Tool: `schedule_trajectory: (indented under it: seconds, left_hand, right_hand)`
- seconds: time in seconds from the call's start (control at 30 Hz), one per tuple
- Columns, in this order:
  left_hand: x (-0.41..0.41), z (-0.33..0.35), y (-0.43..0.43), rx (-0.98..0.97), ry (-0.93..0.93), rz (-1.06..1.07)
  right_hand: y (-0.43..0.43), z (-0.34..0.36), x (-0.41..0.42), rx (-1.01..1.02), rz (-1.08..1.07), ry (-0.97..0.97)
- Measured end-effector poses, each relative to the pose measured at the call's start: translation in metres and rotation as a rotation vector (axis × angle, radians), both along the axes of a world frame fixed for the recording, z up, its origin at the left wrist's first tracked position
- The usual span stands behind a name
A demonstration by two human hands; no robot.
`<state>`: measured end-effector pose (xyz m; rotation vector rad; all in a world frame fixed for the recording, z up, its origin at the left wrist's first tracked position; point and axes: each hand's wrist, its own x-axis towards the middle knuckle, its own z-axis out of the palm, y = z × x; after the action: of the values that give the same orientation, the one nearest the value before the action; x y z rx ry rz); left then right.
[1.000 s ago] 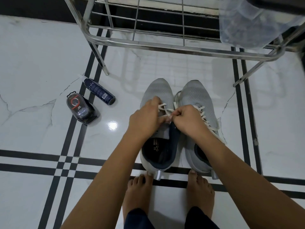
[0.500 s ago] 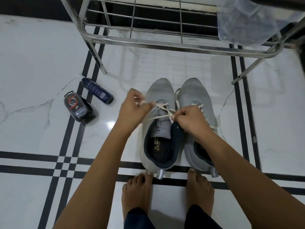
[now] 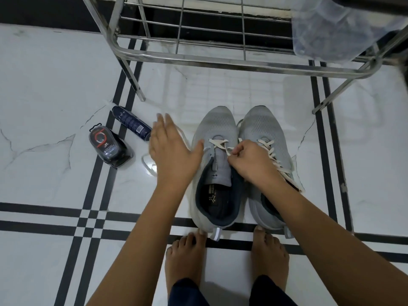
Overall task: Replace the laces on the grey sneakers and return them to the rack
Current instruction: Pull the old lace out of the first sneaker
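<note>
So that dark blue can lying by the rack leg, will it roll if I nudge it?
Probably: the can lies on its side and looks round, so a sideways nudge would likely roll it. The glossy floor looks smooth, so little would slow it. Toward the pack beside it, it would probably stop.
</note>
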<state>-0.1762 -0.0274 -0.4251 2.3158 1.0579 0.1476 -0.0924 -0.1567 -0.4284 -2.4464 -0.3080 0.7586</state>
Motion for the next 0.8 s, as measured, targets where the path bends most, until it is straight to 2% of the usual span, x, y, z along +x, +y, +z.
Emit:
schedule_trajectory:
  seconds: [0.07, 0.13, 0.23, 0.33, 0.37, 0.53, 0.7, 0.8]
  left_hand:
    - [0.004, -0.006, -0.02, -0.065, -0.081, -0.169]
    - [0.001, -0.015, -0.035, -0.16, -0.028, -0.267]
    - [-0.006, -0.024, -0.033, -0.2, -0.138, -0.082]
    - [-0.01, -0.021, -0.023, -0.304, -0.207, 0.09]
    - [-0.009, -0.021, -0.022, -0.328, -0.2, 0.078]
    - [-0.01, -0.019, -0.025, -0.361, -0.214, 0.044]
    - [-0.009, -0.021, -0.025, -0.387, -0.198, 0.053]
    - [-0.009, -0.018, -0.024, -0.385, -0.188, 0.043]
  right_hand:
    - [0.006, -0.001, -0.001, -0.078, 0.092, -0.063]
    - [0.008, -0.003, -0.002, -0.104, 0.135, -0.121]
    - [0.0, -0.007, 0.002, -0.074, 0.079, -0.164]
    - [-0.007, -0.011, 0.007, -0.051, -0.02, -0.094]
    - [-0.006, -0.01, 0.006, -0.083, 0.024, -0.115]
    - [0.011, -0.004, 0.002, -0.135, 0.451, -0.514]
    - [0.038, -0.008, 0.008, -0.317, 0.656, -0.574]
    - [0.041, -0.007, 0.008, -0.305, 0.716, -0.627]
